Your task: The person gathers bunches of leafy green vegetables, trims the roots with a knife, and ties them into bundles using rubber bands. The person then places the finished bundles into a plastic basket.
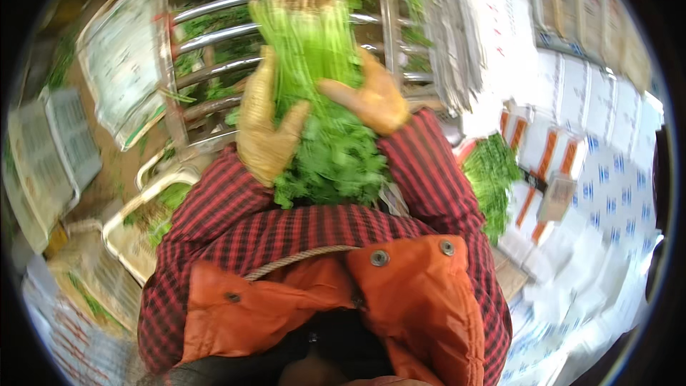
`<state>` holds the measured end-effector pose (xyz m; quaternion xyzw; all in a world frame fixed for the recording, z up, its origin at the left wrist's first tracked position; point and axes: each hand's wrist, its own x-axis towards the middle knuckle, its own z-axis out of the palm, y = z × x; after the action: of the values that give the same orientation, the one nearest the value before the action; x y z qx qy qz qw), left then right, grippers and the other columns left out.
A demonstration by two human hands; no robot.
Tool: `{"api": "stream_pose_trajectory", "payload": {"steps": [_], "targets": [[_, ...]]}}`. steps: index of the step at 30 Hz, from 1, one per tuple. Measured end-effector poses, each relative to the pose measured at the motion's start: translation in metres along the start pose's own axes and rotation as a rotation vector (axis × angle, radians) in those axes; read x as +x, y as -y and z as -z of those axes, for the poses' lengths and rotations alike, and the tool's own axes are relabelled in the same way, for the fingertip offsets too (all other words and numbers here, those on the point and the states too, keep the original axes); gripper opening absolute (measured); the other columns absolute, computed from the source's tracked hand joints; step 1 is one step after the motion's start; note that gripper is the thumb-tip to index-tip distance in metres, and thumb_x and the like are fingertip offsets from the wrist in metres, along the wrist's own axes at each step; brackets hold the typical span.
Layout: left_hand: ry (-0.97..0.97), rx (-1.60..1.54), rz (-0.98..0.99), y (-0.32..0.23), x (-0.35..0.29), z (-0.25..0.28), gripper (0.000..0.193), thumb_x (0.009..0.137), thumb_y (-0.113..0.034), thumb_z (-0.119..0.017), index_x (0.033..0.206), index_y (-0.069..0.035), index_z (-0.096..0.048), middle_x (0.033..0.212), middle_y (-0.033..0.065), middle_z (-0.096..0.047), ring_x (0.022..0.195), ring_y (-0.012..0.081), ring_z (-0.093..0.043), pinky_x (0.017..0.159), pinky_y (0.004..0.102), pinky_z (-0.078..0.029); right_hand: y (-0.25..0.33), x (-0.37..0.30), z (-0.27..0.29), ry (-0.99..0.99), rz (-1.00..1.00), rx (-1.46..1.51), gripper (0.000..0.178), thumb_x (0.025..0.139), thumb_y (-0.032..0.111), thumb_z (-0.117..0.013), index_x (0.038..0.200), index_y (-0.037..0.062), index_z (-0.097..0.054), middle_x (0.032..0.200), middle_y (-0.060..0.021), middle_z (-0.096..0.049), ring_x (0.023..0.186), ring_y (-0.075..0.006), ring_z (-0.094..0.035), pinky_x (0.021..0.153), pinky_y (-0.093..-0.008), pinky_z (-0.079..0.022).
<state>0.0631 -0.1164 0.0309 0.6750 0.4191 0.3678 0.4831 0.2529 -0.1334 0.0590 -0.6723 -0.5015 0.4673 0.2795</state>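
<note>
A thick bunch of leafy greens with pale stems (pixel 311 50), coriander or leaf celery by its look, lies lengthwise before me. Its brown roots point away and its dark leaves toward my body. My left hand (pixel 268 129), in a yellowish glove, cups the left side with the thumb over the leaves. On the opposite side my right hand (pixel 371 96), gloved in the same colour, presses in with its thumb across the stems. Both hands hold the bunch between them. Beneath it is a rack of shiny metal bars (pixel 214 41). The undersides of the fingers are partly hidden.
Loose greens show under and beside the bars. A stack of flattened sheets (pixel 457 43) stands right of the rack. Another green bunch (pixel 493 179) lies by my right elbow, near white printed boxes (pixel 600 107). Pale crates (pixel 53 157) and a white-rimmed basket (pixel 121 225) stand left.
</note>
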Motion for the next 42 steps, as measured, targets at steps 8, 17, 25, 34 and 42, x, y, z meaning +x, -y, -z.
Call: {"api": "stream_pose_trajectory", "payload": {"steps": [8,17,25,34,42], "targets": [[0.124,0.213,0.015,0.076,0.005,-0.022,0.066,0.089,-0.004,-0.058,0.147,-0.004,-0.025,0.144,0.0196,-0.038,0.131,0.0294,-0.039,0.107,0.0349,-0.033,-0.064,0.002,-0.026,-0.139,-0.153,-0.176,0.097,0.080,0.052,-0.065,0.140,-0.0126,-0.024,0.125,-0.0366,-0.047,0.119,-0.0422,-0.048,0.104,-0.0394,-0.038],[-0.071,0.182,0.140,0.080,0.018,0.006,0.060,0.089,-0.014,-0.064,0.142,-0.009,-0.038,0.143,0.0123,-0.041,0.129,0.0255,-0.043,0.102,0.0344,-0.041,-0.124,-0.107,0.163,-1.133,0.382,-0.428,0.035,0.076,0.011,-0.073,0.108,0.0003,-0.064,0.093,-0.0171,-0.066,0.088,-0.0305,-0.062,0.080,-0.0378,-0.050],[-0.367,0.616,-0.425,-0.030,0.006,-0.037,0.048,0.088,-0.016,-0.065,0.133,-0.009,-0.049,0.127,0.0117,-0.057,0.117,0.0258,-0.054,0.095,0.0364,-0.047,-0.154,-0.037,0.289,-0.977,0.187,-0.881,0.039,0.068,0.034,-0.078,0.098,0.0104,-0.072,0.096,-0.0098,-0.069,0.090,-0.0277,-0.063,0.087,-0.0370,-0.048],[-0.133,0.466,-0.581,-0.049,-0.004,-0.102,0.040,0.087,-0.018,-0.064,0.124,-0.006,-0.056,0.120,0.0124,-0.061,0.113,0.0266,-0.057,0.095,0.0369,-0.046,-0.140,-0.003,0.297,-0.824,-0.108,-0.896,0.016,0.076,0.029,-0.072,0.082,0.0134,-0.075,0.086,-0.0094,-0.069,0.085,-0.0216,-0.065,0.081,-0.0334,-0.050],[-0.066,0.384,-0.830,-0.100,0.059,-0.102,0.037,0.088,-0.024,-0.062,0.120,-0.005,-0.059,0.115,0.0135,-0.064,0.108,0.0262,-0.060,0.092,0.0372,-0.045,-0.075,-0.051,0.324,-0.709,0.121,0.062,0.018,0.075,0.015,-0.076,0.087,0.0012,-0.072,0.078,-0.0044,-0.069,0.077,-0.0103,-0.062,0.074,-0.0261,-0.048]]}}
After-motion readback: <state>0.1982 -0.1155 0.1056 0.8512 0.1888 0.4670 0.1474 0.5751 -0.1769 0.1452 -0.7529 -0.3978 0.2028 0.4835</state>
